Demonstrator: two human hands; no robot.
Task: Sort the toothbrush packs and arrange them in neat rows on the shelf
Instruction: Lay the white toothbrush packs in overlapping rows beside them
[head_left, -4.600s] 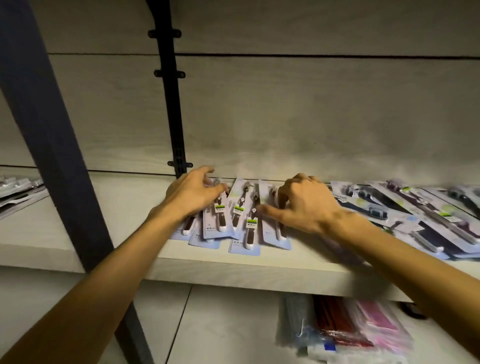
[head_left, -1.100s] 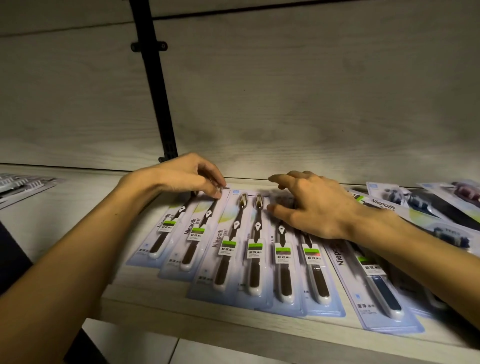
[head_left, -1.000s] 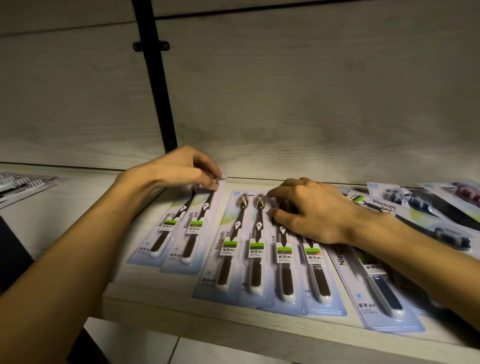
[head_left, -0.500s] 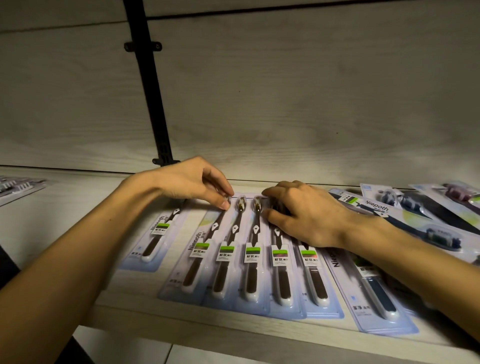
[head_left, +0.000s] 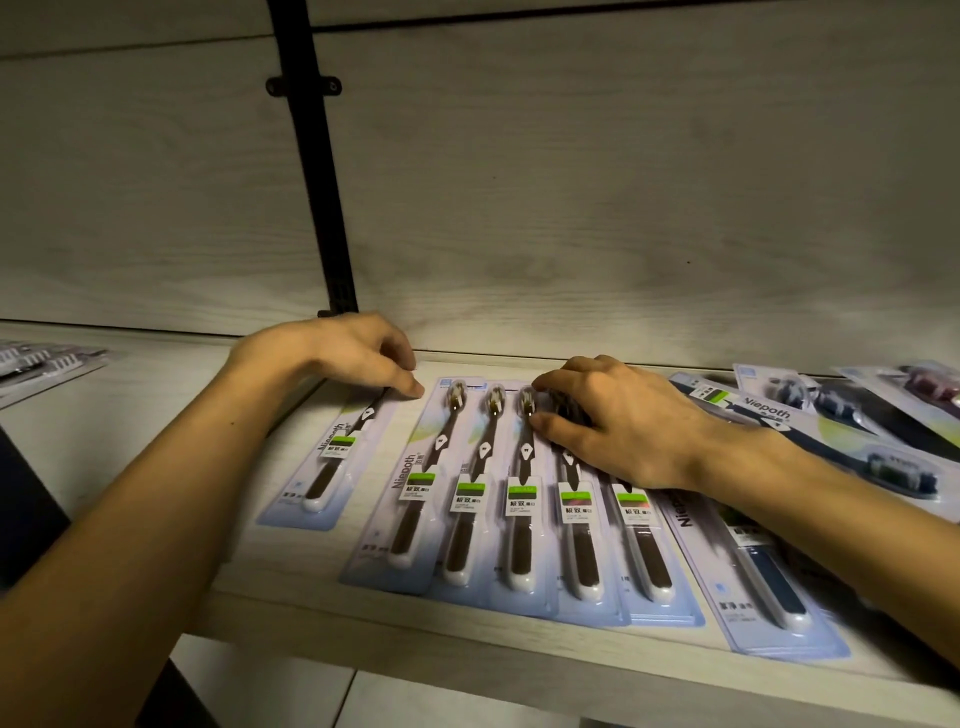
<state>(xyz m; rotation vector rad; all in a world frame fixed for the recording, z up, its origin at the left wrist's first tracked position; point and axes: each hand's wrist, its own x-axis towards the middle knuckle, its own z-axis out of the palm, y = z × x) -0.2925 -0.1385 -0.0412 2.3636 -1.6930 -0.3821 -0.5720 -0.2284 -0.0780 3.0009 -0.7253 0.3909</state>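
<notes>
Toothbrush packs (head_left: 519, 499) overlapping in row — both hands on.

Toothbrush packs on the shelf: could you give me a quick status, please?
Left hand pinching top of lone brown toothbrush pack. Right hand pressing on overlapped brown row. Dark-blue packs unsorted at right.
</notes>
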